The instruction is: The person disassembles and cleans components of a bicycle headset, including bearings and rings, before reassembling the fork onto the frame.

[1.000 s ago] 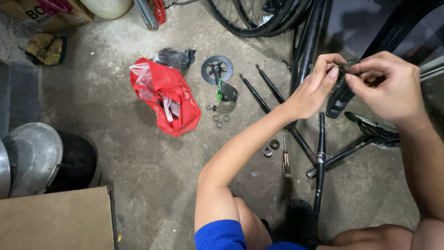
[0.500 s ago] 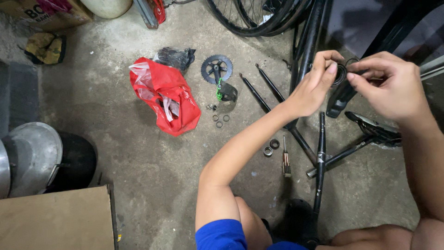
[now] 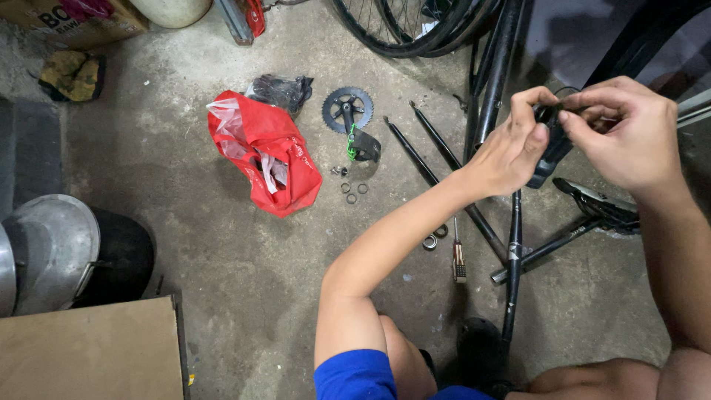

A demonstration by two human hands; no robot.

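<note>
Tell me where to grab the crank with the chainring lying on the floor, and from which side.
Take the chainring crank by its black arm, just below the toothed ring, coming down from above. It lies flat on the concrete floor, so only the top is open; the arm is a narrow bar without teeth. The green piece and small rings crowd its lower end, so probably keep higher.

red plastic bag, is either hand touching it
No: the red plastic bag lies alone on the concrete floor, while the left hand and right hand pinch a small black part.
</note>
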